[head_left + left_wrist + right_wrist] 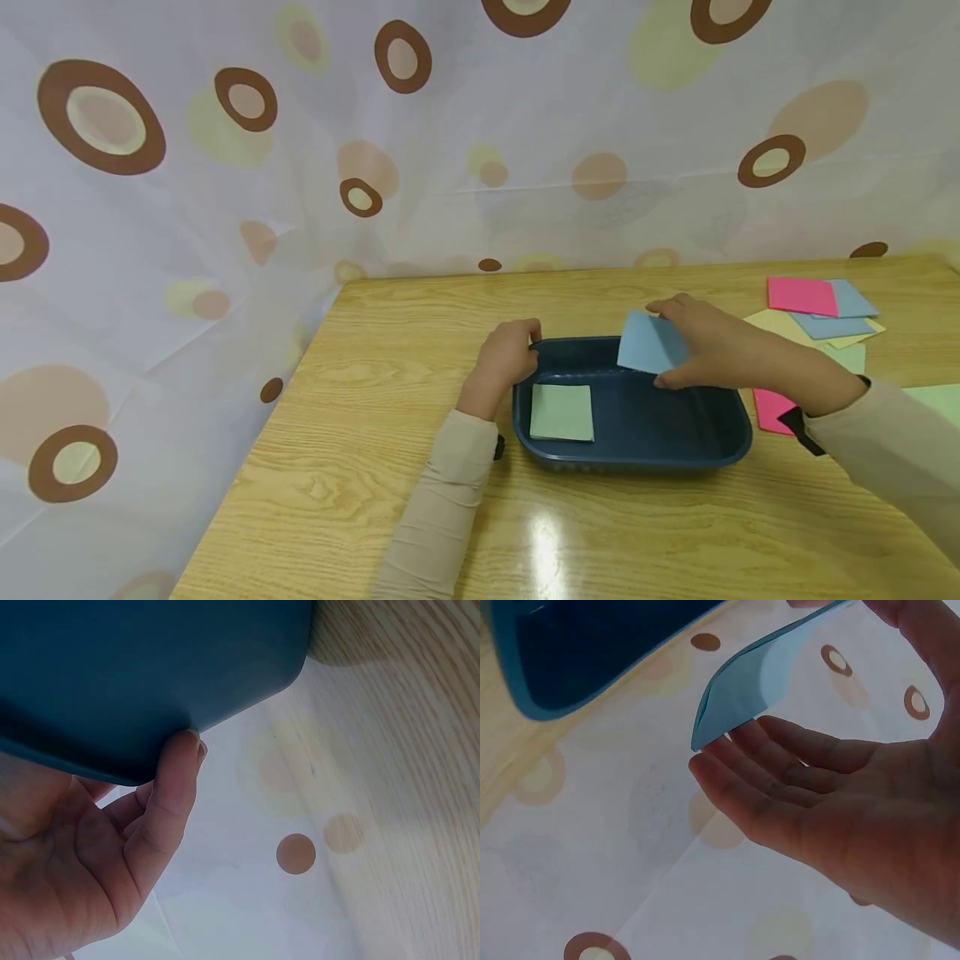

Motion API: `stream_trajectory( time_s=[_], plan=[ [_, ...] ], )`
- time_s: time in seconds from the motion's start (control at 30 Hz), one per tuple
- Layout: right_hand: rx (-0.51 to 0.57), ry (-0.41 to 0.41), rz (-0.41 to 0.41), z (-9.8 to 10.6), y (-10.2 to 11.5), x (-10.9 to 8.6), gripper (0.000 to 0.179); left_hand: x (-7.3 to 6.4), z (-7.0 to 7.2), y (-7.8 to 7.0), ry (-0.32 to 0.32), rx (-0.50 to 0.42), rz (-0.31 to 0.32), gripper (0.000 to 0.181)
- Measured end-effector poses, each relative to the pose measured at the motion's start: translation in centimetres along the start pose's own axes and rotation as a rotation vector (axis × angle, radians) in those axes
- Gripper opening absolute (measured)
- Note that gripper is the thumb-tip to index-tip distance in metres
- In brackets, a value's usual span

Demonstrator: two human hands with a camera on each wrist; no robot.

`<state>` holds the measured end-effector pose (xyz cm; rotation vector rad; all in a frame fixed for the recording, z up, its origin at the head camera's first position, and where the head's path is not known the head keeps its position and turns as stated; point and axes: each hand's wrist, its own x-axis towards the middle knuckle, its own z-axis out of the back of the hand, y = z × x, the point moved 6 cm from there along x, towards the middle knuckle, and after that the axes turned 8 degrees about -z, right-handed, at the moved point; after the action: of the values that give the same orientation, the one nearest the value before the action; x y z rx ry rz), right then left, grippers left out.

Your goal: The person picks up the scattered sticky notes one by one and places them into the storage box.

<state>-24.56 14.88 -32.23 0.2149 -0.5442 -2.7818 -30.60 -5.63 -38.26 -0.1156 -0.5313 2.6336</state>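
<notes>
A dark blue plastic basin point(637, 417) stands on the table, with a pale green pad of sticky notes point(562, 412) lying flat at its left end. My left hand point(508, 358) grips the rim at the basin's back left corner; in the left wrist view its fingers point(176, 780) curl against the wall. Above the right half of the basin, my right hand point(701, 342) holds a light blue pad of sticky notes point(649, 343) between thumb and fingers. This pad point(742, 694) is tilted and slightly bowed in the right wrist view, apart from the basin.
Right of the basin lie overlapping sticky note pads: pink point(801, 296), blue point(851, 298) and yellow point(776, 323). Another pink pad point(772, 410) is partly hidden by my right arm, and a green one point(937, 400) sits farther right. A patterned curtain point(465, 208) backs the wooden table point(360, 400).
</notes>
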Motion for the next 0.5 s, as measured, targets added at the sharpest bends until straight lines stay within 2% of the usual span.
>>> stream_trajectory(
  time_s=[0.23, 0.5],
  plan=[
    [0.008, 0.051, 0.065, -2.0, 2.6, 1.1, 0.082, 0.1, -0.2, 0.1, 0.0, -0.013, 0.008, 0.014],
    [-0.048, 0.146, 0.112, -3.8, 5.0, 2.4, 0.079, 0.2, -0.1, 0.2, 0.003, -0.001, 0.012, 0.014]
  ],
)
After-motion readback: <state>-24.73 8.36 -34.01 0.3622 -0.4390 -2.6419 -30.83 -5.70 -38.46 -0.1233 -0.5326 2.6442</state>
